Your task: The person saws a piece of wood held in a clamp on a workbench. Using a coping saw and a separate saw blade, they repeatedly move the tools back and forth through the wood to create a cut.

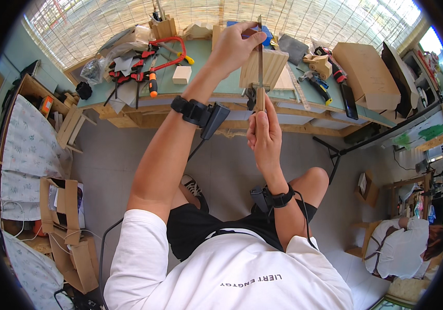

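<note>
My right hand (266, 132) is wrapped around the wooden handle of a long, narrow metal file (260, 67). At the far end, my left hand (236, 47) pinches the file's tip between thumb and fingers. The file points away from me and lies across a light, squared wooden block (277, 64), which stands at the front edge of the green-topped workbench (206, 88). A dark metal piece, perhaps part of a vise, shows just under the block beside the handle. Whether the file touches the wood cannot be made out.
Left on the bench are a pale wooden cube (181, 75), a red-framed saw (182, 49), an orange-handled screwdriver (153, 85) and several clamps. To the right lie pliers (321, 89), a phone (348, 102) and a cardboard box (366, 75). A person (405, 245) sits at far right.
</note>
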Tool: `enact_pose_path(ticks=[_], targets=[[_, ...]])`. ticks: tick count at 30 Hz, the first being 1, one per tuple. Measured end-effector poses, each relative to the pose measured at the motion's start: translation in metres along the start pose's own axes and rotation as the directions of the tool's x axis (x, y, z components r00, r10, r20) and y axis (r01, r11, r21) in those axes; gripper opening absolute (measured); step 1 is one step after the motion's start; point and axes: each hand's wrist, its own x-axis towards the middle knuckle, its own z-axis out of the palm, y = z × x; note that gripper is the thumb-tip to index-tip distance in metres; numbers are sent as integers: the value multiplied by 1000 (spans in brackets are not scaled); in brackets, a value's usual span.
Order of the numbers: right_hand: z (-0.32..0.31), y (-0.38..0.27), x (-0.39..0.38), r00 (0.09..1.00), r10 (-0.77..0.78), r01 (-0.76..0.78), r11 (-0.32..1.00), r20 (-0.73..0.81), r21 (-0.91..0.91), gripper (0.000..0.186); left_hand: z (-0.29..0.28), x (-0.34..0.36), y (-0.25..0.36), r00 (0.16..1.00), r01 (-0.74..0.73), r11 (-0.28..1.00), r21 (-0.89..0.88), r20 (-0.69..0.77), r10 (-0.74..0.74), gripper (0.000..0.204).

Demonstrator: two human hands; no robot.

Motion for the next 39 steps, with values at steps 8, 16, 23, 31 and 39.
enact_pose_path(ticks=[8, 16, 23, 31, 39], targets=[[2, 0, 2, 999, -34, 33, 998, -15, -51, 48, -1, -2, 5, 1000, 9, 1000, 6, 1, -9, 56], [2, -2, 1, 1000, 13, -13, 1000, -17, -17, 49, -2, 0, 2, 999, 40, 999, 20, -2, -40, 59], [-5, -10, -8, 988, 149, -155, 964, 41, 218, 42, 2, -2, 8, 995, 96, 995, -10, 2, -96, 60], [2, -23, -7, 977, 178, -204, 944, 118, 260, 36, 20, -58, -6, 901, 5, 946, 325, -413, 137, 50], [10, -23, -9, 987, 157, -161, 955, 38, 251, 27, 60, -137, 30, 892, 410, 776, -480, 33, -451, 35]])
